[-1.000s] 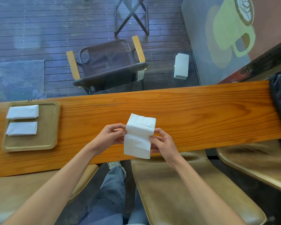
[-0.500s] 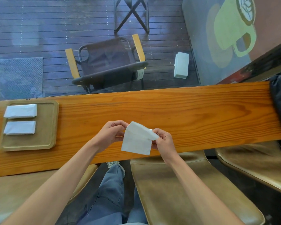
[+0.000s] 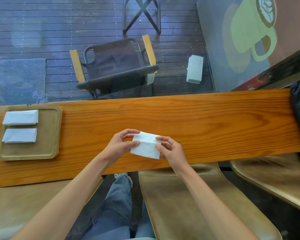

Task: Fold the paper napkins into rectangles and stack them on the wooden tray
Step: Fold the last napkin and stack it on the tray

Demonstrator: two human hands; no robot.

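While both hands pinch it, the folded napkin point(image 3: 146, 145) sits between their fingers point(image 3: 134, 143).

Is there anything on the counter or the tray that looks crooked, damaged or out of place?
Nothing stands out. Two folded napkins, the far one and the near one, lie side by side on the wooden tray, not stacked. Both hands, left and right, hold a third napkin, slightly tilted, mid-fold.

Both bare forearms reaching forward and converging, left hand point(image 3: 120, 146) pinching with thumb and curled fingers, right hand point(image 3: 171, 150) mirroring it, fingertips point(image 3: 158, 138) closed in a light grip, wrists slightly bent, hands close together.
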